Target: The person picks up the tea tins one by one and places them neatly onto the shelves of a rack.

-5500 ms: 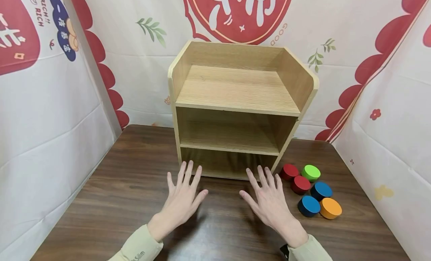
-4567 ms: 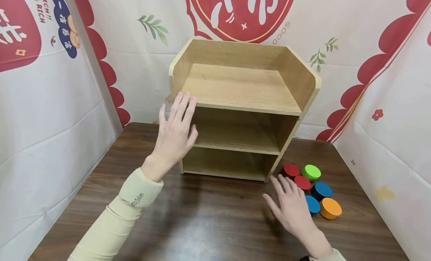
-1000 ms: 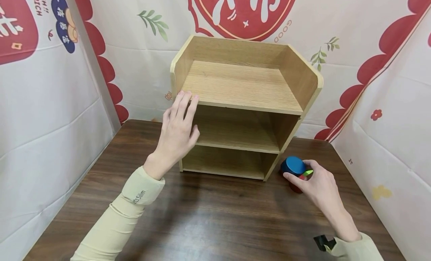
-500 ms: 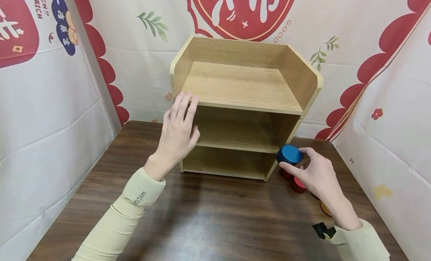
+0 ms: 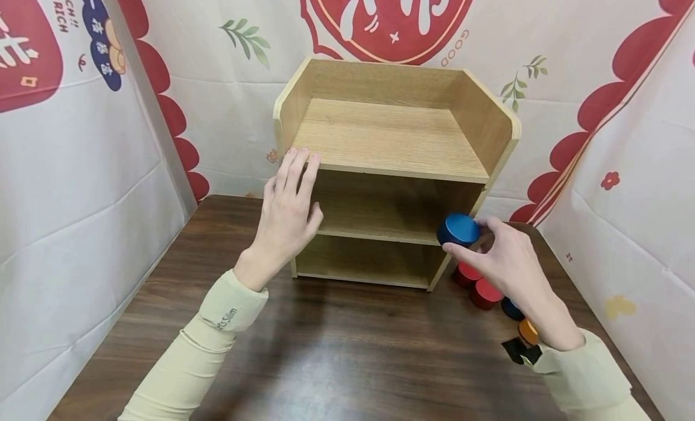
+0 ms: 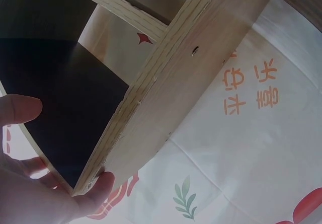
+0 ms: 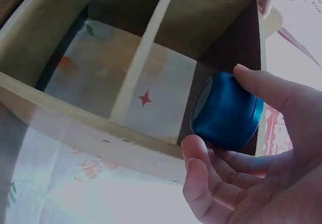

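Note:
My right hand (image 5: 502,258) holds a round blue tin (image 5: 460,230) between thumb and fingers, raised in front of the right edge of a light wooden shelf unit (image 5: 391,134). In the right wrist view, the blue tin (image 7: 224,110) shows a rounded base and a seam near its other end, with the middle compartment behind it. My left hand (image 5: 288,210) rests on the unit's upper left corner, fingers extended over the top board's front edge. In the left wrist view its thumb (image 6: 20,109) lies before the compartment opening and a fingertip (image 6: 104,182) touches the outer side.
Two red tins (image 5: 486,293), another blue tin (image 5: 512,309) and an orange tin (image 5: 528,332) stand on the dark wooden table (image 5: 347,354), right of the unit, partly under my right arm. Printed cloth (image 5: 217,119) hangs behind and at both sides.
My right hand first moves over the tins and takes hold of a blue one, then lifts it up and leftward toward the unit. My left hand goes from the table to the unit's corner and stays.

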The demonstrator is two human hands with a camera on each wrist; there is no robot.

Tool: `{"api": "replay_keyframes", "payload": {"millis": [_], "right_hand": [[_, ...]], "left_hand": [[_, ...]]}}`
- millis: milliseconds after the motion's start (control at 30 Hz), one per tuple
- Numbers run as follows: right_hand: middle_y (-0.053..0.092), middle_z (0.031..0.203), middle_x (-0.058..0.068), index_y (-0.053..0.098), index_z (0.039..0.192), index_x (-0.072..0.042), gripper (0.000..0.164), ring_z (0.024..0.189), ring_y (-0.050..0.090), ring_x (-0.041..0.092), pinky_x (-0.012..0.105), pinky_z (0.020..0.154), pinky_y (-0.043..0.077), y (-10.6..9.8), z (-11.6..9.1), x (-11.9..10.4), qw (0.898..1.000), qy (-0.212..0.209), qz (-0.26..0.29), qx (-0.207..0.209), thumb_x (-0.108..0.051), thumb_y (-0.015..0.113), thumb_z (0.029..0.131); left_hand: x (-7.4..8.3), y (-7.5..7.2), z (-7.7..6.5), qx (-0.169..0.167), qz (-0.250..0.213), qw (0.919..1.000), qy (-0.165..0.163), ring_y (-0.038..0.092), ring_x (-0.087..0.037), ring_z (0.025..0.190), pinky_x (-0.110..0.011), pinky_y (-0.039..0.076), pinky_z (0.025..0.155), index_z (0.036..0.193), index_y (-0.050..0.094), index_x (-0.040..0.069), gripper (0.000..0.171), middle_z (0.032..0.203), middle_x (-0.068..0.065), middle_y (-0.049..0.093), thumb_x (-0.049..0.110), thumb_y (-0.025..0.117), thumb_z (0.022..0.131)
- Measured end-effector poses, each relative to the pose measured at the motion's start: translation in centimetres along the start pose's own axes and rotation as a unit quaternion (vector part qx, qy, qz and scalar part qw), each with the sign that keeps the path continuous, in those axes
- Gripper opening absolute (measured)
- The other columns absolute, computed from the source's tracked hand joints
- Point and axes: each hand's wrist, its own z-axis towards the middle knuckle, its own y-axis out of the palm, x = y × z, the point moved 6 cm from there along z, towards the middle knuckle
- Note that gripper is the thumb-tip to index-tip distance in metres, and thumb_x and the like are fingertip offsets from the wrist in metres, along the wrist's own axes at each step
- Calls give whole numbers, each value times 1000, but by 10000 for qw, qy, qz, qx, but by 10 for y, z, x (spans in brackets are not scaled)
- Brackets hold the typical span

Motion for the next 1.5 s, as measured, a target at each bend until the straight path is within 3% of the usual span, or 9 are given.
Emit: {"api": "replay_keyframes", "payload": {"millis": [567,600,800,833,1267,1500], "right_hand": [[69,87,21,56,123,2,69,72,64,25,29,57,47,-22,23,-34,9995,-269,16,-173,-46,75,77],[69,86,20,55,123,2,70,73,64,26,35,66,50,-23,24,-36,9995,-250,62,-182,-47,76,77],[69,88,16,58,120,-3,67,78,63,25,38,73,48,-28,32,-50,9994,-223,134,-213,-51,75,76],[69,90,15,59,120,-4,66,78,62,25,32,66,45,-29,33,-53,9994,-260,114,-200,-51,74,76],[67,109,18,60,121,-5,66,90,64,29,35,73,45,-35,59,-87,9979,-447,312,-348,-53,73,76],[66,105,15,60,119,-7,61,85,61,27,33,68,43,-36,74,-107,9962,-574,405,-515,-50,73,78]], "left_hand": [[2,1,0,138,9,9999,-12,21,-27,147,-51,38,98,149,30,8,76,153,-12,33,7,57,79],[2,1,0,138,12,9999,-17,21,-27,147,-51,38,98,150,29,8,76,153,-12,33,7,57,79],[2,2,0,97,2,9999,-30,20,-27,147,-51,37,98,150,29,8,76,153,-12,32,8,57,79],[2,2,0,99,4,9999,-26,20,-27,147,-51,37,98,150,29,8,77,153,-12,32,8,57,79],[1,2,0,159,-2,9999,-22,21,-27,147,-51,37,98,149,30,7,76,152,-13,33,7,58,78],[1,2,1,178,1,9998,-31,22,-27,147,-51,38,98,149,31,7,75,152,-12,34,7,58,78]]}}
